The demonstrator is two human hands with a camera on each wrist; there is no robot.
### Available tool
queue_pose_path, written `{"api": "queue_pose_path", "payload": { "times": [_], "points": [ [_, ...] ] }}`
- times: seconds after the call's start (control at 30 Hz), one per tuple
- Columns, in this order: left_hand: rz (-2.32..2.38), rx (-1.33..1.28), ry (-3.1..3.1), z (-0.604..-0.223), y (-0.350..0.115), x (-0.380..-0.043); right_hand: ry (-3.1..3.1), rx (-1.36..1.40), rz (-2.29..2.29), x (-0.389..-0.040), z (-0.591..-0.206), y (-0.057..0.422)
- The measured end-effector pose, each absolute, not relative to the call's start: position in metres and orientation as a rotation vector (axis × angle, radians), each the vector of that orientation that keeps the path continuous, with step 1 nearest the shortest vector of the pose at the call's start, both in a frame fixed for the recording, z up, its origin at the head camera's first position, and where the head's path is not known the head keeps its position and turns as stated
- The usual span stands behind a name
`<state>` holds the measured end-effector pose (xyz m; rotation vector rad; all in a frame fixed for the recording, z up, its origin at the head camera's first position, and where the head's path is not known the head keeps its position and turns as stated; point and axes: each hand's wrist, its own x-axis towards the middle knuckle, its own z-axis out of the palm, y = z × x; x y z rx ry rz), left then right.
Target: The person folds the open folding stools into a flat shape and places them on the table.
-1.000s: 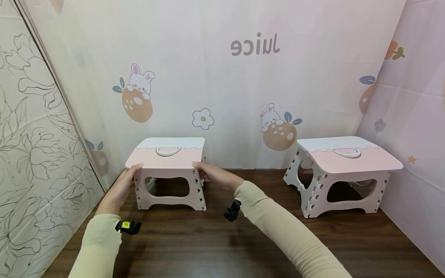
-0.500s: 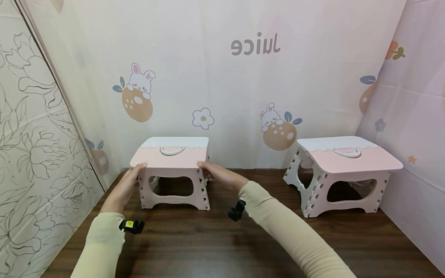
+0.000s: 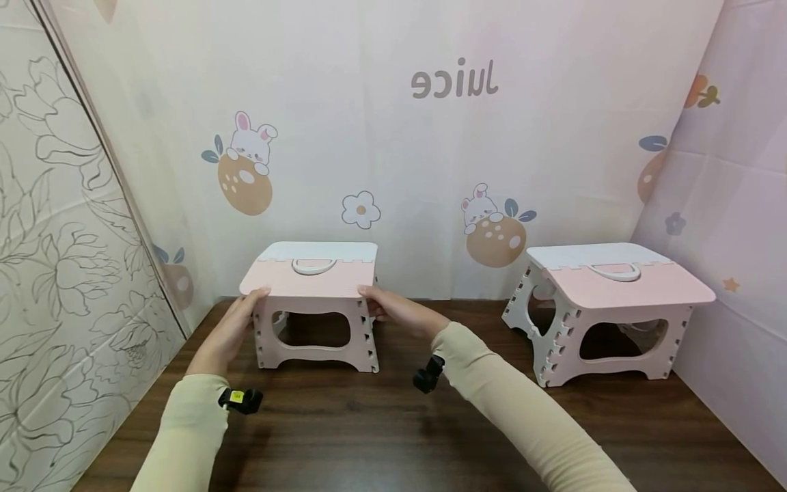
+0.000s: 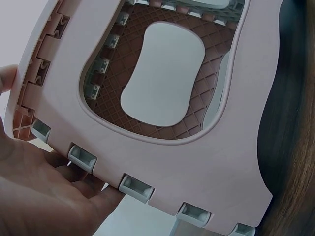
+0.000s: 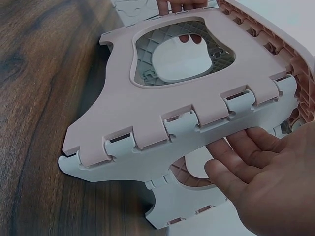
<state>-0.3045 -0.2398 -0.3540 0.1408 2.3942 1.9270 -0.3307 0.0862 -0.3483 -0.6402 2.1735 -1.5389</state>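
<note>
A folding step stool [image 3: 307, 281], pink with a white rear half on top, stands on its legs at the left of the table. A white carry handle [image 3: 313, 266] is set in its top. My left hand [image 3: 229, 329] grips its left side, thumb at the front corner of the top. Along the hinged left edge, the fingers [image 4: 81, 184] curl behind the pink front panel in the left wrist view. On the opposite side my right hand [image 3: 402, 313] holds the stool, thumb on the front right corner. Its fingers [image 5: 246, 152] lie against the white side panel in the right wrist view.
A matching pink and white folding stool [image 3: 633, 290] stands unfolded at the right, turned slightly. Both are on a dark wood table [image 3: 369, 424]. A printed curtain [image 3: 418, 150] hangs close behind, and a flower-patterned panel [image 3: 67, 273] borders the left.
The left stool has shifted a little to the right along the table, both hands travelling with it and keeping their hold. The right stool stays put.
</note>
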Motion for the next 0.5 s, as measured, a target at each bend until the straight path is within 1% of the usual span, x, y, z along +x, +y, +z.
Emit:
{"api": "queue_pose_path", "payload": {
  "times": [0.33, 0.5],
  "points": [
    [1.928, 0.17, 2.376, -0.355, -0.233, -0.304, 2.181, -0.645, -1.538, -0.329, -0.348, 0.094],
    [1.92, 0.128, 2.367, -0.355, -0.23, -0.305, 2.195, -0.615, -1.538, -0.327, -0.348, 0.099]
  ]
}}
